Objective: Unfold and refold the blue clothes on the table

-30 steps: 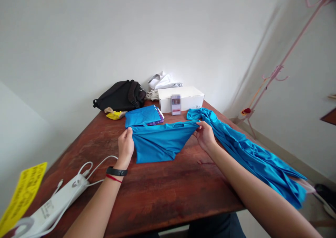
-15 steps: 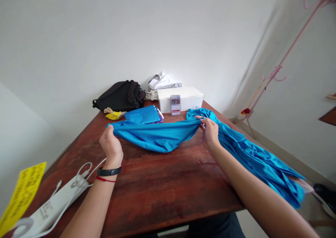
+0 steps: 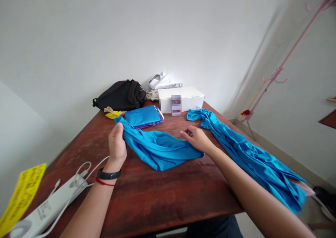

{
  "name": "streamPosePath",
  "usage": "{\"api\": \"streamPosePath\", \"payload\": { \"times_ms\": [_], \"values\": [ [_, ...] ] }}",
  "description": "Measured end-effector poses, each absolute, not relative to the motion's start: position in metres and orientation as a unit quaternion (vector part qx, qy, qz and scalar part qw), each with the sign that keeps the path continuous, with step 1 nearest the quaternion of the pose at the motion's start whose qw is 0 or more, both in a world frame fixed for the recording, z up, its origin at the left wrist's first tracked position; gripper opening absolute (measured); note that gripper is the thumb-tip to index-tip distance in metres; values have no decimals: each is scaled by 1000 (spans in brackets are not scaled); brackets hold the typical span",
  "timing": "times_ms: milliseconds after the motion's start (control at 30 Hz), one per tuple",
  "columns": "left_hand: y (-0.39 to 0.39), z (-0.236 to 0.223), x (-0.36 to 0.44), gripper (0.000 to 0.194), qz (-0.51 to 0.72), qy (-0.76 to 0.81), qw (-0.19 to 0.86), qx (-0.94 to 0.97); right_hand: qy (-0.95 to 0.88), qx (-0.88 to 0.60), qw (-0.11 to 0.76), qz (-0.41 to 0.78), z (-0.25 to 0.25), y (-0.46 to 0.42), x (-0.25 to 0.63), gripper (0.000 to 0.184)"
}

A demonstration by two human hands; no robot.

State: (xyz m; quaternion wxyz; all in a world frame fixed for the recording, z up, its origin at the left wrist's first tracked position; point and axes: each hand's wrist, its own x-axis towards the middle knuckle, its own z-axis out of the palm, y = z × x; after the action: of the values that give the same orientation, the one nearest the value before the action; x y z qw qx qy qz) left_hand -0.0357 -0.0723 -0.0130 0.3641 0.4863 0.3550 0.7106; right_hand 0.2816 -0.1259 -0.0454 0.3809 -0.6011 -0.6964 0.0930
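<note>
A piece of shiny blue cloth [image 3: 157, 148] sags over the table in front of me, its left end raised. My left hand [image 3: 117, 145] is closed on that end, the fingers mostly hidden behind the cloth. At the cloth's right end, my right hand [image 3: 196, 137] hovers with thumb and curled fingers apart and nothing between them. Its lower edge overlaps the fabric; whether it touches I cannot tell. A second, longer blue cloth [image 3: 236, 150] lies crumpled along the table's right side and hangs over the edge. Behind the held piece rests a folded blue and purple cloth [image 3: 144, 116].
At the back of the wooden table [image 3: 168, 199] are a black bag [image 3: 118, 95], a white box [image 3: 183, 99] and white fabric [image 3: 164, 81]. A yellow item [image 3: 112, 114] sits beside the bag. Left front lies a white power strip [image 3: 52, 206] with cables. A pink stand [image 3: 286, 56] is at right.
My right hand has let go of the cloth's right end, which has dropped toward the table. The left hand has shifted slightly right, still gripping its end.
</note>
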Motion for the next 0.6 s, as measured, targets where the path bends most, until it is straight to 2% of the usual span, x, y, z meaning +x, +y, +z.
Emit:
{"api": "streamPosePath", "payload": {
  "times_ms": [67,133,200,233,267,367,400,500,600],
  "values": [
    [-80,-11,-31,45,644,344,481,486,-757,-521,377,118,-40,-135,269,32],
    [-90,-8,-27,51,575,347,554,493,-809,-451,347,146,-37,-145,255,43],
    [-101,-6,-24,56,521,348,587,512,-845,-404,308,166,-38,-153,242,60],
    [-105,-6,-23,58,496,346,600,524,-857,-390,290,173,-40,-156,236,62],
    [-109,-6,-23,60,471,344,613,533,-865,-382,272,177,-42,-158,231,59],
    [-114,-10,-23,64,419,337,652,535,-876,-375,236,190,-49,-161,223,25],
    [-114,-11,-23,64,411,336,663,528,-876,-373,237,196,-50,-161,222,20],
    [-110,-12,-26,63,422,332,685,493,-840,-391,300,227,-51,-158,225,19],
    [-105,-5,-31,53,476,308,694,444,-729,-434,439,294,-45,-151,234,13]
  ]
}}
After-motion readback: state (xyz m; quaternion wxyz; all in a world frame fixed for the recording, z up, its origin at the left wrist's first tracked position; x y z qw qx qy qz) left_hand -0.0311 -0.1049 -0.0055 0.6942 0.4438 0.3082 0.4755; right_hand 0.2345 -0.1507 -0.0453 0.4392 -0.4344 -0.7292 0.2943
